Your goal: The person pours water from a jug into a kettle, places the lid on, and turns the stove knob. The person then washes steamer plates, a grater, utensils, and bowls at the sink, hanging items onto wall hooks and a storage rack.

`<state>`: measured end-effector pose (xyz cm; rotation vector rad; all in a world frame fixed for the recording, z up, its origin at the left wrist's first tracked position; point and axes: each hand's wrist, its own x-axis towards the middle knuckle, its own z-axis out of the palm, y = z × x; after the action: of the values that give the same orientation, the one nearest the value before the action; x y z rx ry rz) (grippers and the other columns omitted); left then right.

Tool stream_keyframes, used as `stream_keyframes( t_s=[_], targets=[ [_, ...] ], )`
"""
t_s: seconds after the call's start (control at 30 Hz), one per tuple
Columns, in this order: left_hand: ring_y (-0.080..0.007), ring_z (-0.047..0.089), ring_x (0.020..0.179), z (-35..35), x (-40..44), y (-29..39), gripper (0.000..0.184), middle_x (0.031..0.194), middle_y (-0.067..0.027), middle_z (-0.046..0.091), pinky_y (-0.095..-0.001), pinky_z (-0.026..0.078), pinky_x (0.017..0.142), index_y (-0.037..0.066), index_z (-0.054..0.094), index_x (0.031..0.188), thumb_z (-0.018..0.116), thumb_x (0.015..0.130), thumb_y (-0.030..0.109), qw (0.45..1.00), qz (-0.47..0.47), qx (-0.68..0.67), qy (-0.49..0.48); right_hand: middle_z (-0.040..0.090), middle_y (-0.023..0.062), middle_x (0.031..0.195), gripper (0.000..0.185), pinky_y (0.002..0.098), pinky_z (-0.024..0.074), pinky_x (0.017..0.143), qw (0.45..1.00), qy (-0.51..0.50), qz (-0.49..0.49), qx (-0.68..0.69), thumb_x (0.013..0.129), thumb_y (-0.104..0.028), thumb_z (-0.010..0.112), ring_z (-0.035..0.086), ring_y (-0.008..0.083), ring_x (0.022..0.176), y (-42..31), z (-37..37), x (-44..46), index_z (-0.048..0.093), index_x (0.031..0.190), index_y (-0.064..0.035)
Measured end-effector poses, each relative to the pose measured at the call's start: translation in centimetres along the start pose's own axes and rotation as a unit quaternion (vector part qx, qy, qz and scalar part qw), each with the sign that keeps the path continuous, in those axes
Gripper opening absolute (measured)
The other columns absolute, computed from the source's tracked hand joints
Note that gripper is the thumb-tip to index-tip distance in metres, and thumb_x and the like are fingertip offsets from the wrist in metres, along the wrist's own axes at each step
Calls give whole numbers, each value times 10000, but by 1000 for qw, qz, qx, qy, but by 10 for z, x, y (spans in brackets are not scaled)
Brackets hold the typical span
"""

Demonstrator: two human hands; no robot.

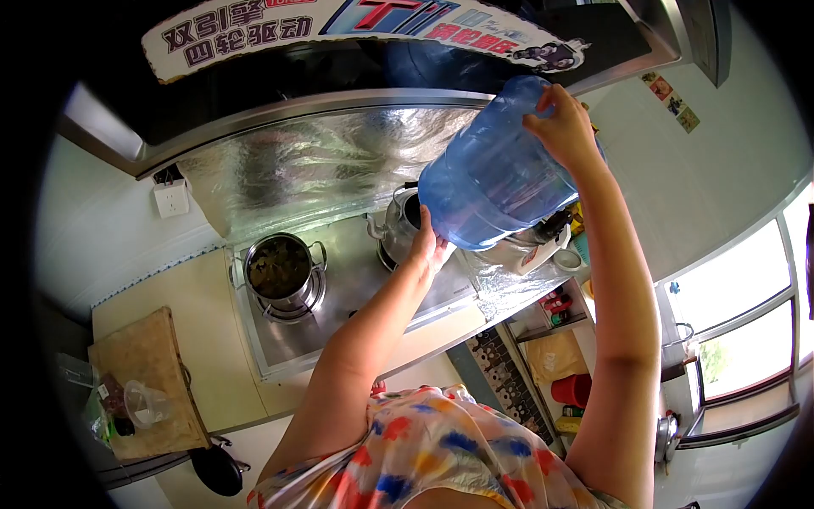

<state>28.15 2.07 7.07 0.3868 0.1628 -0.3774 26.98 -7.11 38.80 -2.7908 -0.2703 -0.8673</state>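
Head view: my right hand pinches upper end of blue water jug between thumb and fingers; left hand braces lower end, thumb raised, fingers partly hidden, cannot tell how spread. Jug tilts close by kettle on stove. Best: tip gently, left hand steering, right controlling angle.

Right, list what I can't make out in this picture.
In the head view:
Kettle: partly hidden behind the blue bottle, its inside too dark.
Pot: contents too small to identify.
Window: outdoors washed out by glare.
Patterned top: cut off by the bottom edge.
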Motion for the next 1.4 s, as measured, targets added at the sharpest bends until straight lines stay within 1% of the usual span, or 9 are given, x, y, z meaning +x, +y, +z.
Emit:
stream_keyframes(
  t_s=[0.13,0.23,0.33,0.6,0.73,0.97,1.13,1.23,1.4],
  targets=[
    [-199,398,1193,-2,2,0,785,1288,-92,437,-330,277,1025,46,356,1295,394,802,657,1000,3,13,-10,552,176,1164,287,390,404,847,1000,-2,3,-2,616,-225,643,527,334,1003,-3,0,0,505,798,-51],
    [-198,403,1188,-2,2,0,788,1287,-90,440,-333,278,1024,49,359,1294,392,800,661,1000,0,13,-2,569,122,787,291,381,413,762,999,34,-26,-4,597,-243,660,533,299,867,3,6,2,529,787,-66],
    [-198,407,1184,-1,2,1,791,1287,-89,440,-336,284,1021,50,360,1294,392,797,665,1000,-2,17,2,561,189,1138,289,390,407,842,1000,5,-9,-4,618,-225,643,537,335,987,0,3,2,503,797,-46],
    [-197,406,1192,-5,8,15,807,1296,-87,436,-330,295,1011,58,352,1307,380,792,679,997,10,71,-17,572,170,1126,291,378,419,813,1000,21,9,13,623,-233,650,547,317,969,-3,-3,-1,494,783,-45],
    [-144,471,1113,1,7,33,641,1270,-24,472,-266,367,943,73,417,1270,390,864,569,997,15,61,38,570,160,1139,293,372,424,803,999,34,24,28,625,-232,653,553,306,947,1,-7,-5,484,773,-43],
    [-162,456,1140,15,10,3,656,1274,-45,465,-267,341,987,45,406,1270,414,858,556,1000,11,14,4,564,164,1155,298,350,428,813,999,46,6,21,634,-218,652,563,311,960,13,-20,-3,464,774,-35],
    [-152,447,1146,23,1,28,684,1258,-41,482,-269,348,955,54,418,1264,410,843,594,998,32,61,2,552,187,1167,293,336,420,837,994,95,-28,33,644,-205,652,553,308,1023,20,-14,-4,452,759,-24],
    [-155,379,1216,19,0,41,757,1335,-37,397,-323,281,1010,90,319,1338,355,830,650,990,52,134,0,548,191,1173,282,337,414,851,994,94,-21,60,652,-191,654,539,304,1059,22,-13,-5,448,748,-25],
    [-149,438,1160,13,9,38,708,1278,-23,459,-281,337,960,97,358,1314,396,836,617,992,58,113,13,566,181,1114,299,371,406,854,991,96,3,89,622,-214,670,525,323,1024,24,-13,-9,468,745,-31]
  ],
)
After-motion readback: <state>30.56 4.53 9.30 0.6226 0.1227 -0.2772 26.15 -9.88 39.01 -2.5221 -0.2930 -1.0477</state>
